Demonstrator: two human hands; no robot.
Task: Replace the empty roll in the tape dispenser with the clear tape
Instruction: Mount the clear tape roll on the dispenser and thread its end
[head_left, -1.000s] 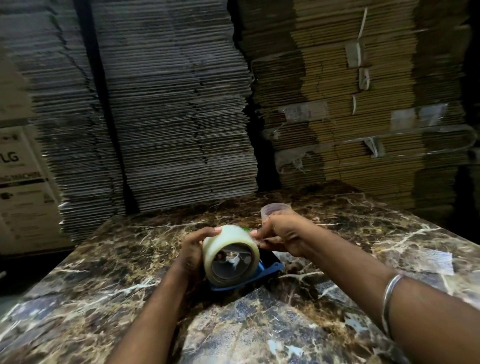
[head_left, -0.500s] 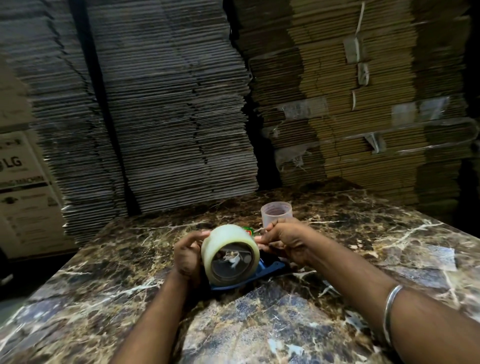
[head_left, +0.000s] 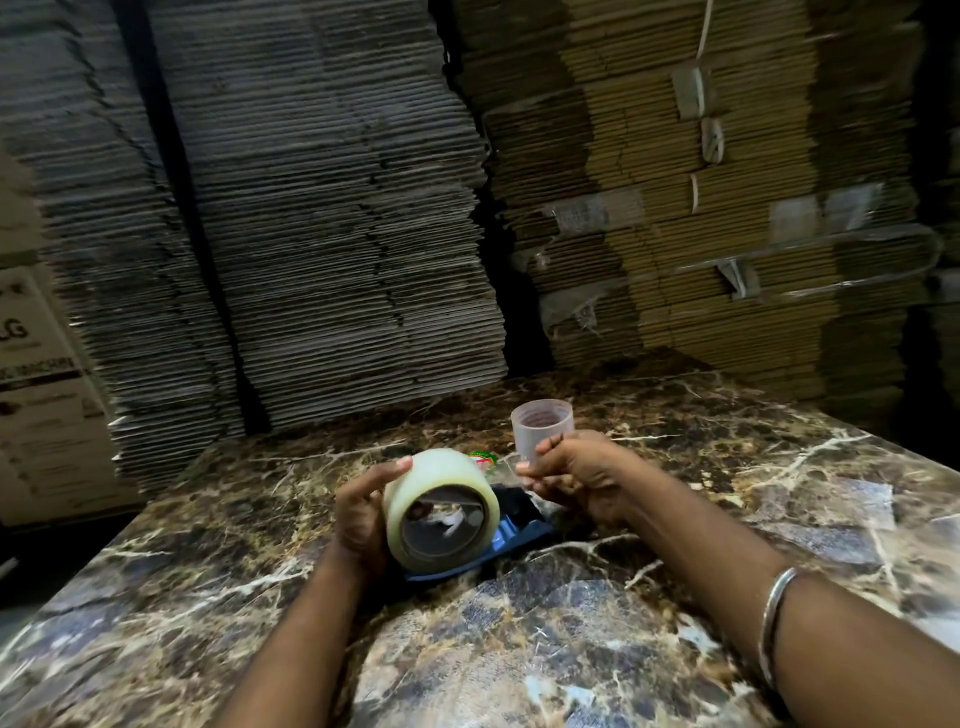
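Clear tape roll (head_left: 441, 506) on blue dispenser (head_left: 522, 530) | left hand (head_left: 361, 512) grips roll | right hand (head_left: 576, 475) pinches tape end

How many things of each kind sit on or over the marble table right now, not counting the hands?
Clear tape roll: 1
Blue tape dispenser: 1
Translucent plastic cup: 1
Small red and green item, too small to identify: 1
Total: 4
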